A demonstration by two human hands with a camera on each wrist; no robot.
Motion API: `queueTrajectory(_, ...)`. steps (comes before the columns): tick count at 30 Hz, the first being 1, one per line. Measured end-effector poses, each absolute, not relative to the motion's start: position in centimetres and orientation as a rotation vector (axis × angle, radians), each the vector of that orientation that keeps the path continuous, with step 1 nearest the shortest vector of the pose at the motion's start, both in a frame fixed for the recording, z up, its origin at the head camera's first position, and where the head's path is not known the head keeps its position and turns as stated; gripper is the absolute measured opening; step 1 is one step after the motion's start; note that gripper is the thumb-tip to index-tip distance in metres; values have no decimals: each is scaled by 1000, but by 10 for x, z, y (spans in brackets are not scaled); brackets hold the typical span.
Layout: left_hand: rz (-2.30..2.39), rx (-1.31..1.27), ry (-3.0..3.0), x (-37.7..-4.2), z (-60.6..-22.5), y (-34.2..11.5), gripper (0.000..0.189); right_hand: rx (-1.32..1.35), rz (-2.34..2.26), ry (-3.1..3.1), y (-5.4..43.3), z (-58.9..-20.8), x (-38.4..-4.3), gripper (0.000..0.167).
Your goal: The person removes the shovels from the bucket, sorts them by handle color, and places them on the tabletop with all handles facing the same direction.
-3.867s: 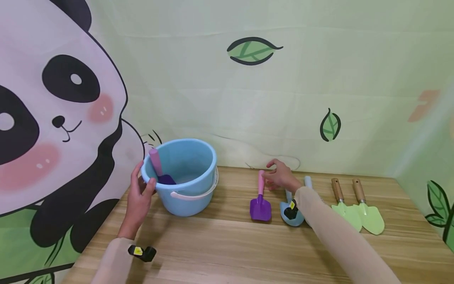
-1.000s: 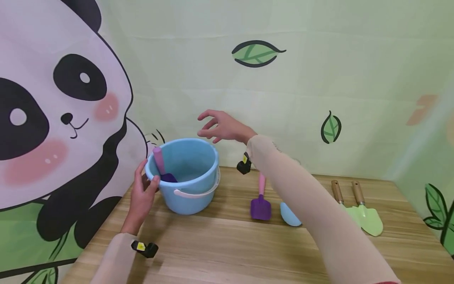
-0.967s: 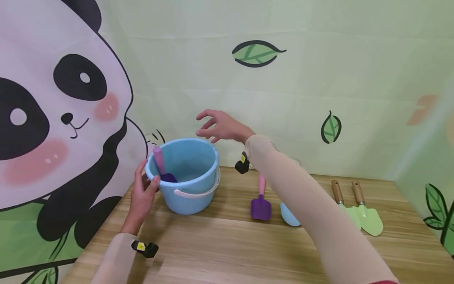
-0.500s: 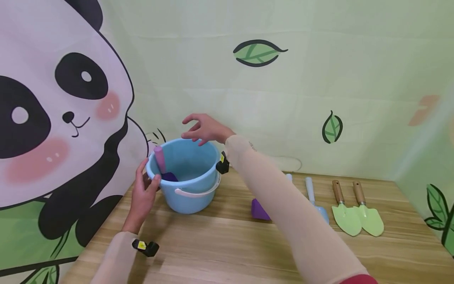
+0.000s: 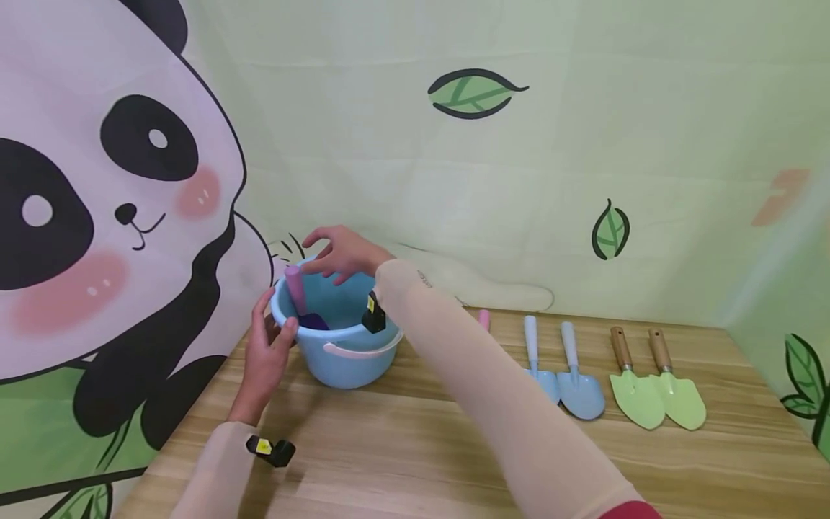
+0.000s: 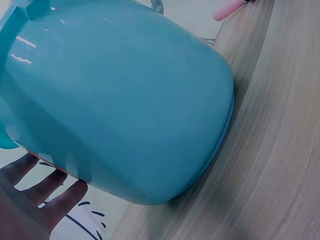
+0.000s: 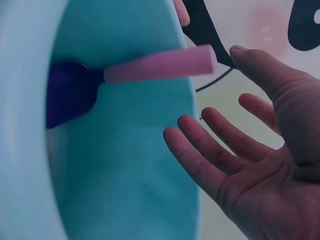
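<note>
A light blue bucket (image 5: 350,364) with a white handle (image 5: 363,352) stands upright on the wooden table. My left hand (image 5: 264,367) holds it at the left, thumb by the rim; in the left wrist view the fingers (image 6: 64,202) lie along the outer wall. Inside leans a toy shovel with a pink grip (image 5: 295,288) and a dark purple blade (image 7: 70,92). Over the bucket's far rim is my right hand (image 5: 348,254), holding nothing, its fingers spread. In the right wrist view, the thumb is close to the end of the pink grip (image 7: 160,65).
Right of the bucket, another pink grip (image 5: 484,318) shows past my right sleeve, which hides its blade. Farther along lie a partly covered blue trowel (image 5: 531,339), another blue trowel (image 5: 581,396), and two green trowels (image 5: 638,401) with wooden handles. A printed cloth (image 5: 506,166) hangs behind.
My right hand has come left from the second pink-handled shovel on the table, then down over the bucket toward the shovel inside. My left hand keeps its place on the bucket.
</note>
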State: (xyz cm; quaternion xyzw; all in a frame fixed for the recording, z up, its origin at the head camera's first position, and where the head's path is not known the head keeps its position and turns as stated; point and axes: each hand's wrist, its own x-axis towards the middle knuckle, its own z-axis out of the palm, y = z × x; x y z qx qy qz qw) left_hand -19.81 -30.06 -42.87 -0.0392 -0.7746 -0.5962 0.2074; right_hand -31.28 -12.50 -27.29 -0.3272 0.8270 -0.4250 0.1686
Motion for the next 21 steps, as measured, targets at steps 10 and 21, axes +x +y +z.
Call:
queueTrajectory(10,-1633,-96,-2168,-200,-431,-303,67,-904,-1112,2375,-149,-269,-303,48)
queueTrajectory(21,-1646,-113,-2154,-200,-431,-304,67,-843,-1066,2417,-160,-275,-301,36)
